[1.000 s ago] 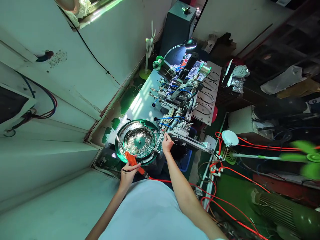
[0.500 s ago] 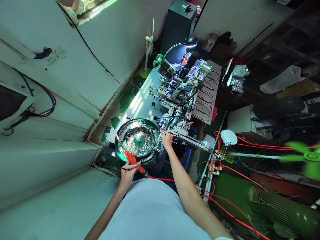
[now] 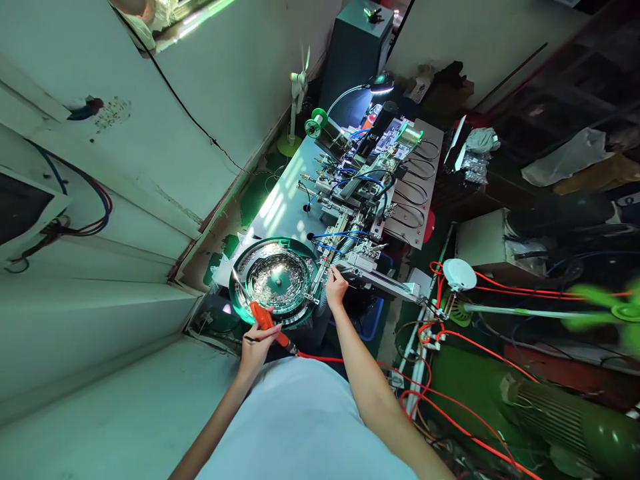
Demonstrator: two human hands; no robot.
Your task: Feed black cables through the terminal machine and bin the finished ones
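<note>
My left hand (image 3: 257,343) is closed around an orange air blow gun (image 3: 265,319), whose thin nozzle points over the near left rim of a round vibratory bowl feeder (image 3: 240,267). Many small shiny metal parts lie in the bowl. A thin dark strip crosses the fingers of that hand; its kind is unclear. My right hand (image 3: 337,291) is closed in a pinch beside the feed track (image 3: 316,285), right of the bowl. Whatever lies between its fingertips is too small to name. From the blow gun's rear end a red hose (image 3: 323,359) runs right.
An assembly machine (image 3: 360,180) with blue air tubes and wire spools fills the table (image 3: 280,200) beyond the bowl. A lit lamp (image 3: 381,85) stands behind it. To the right are a green fan (image 3: 623,312), red hoses and a motor (image 3: 565,420). A wall borders the left.
My right hand has drawn back slightly toward me and to the right, away from the track. My left hand and the blow gun stay in place.
</note>
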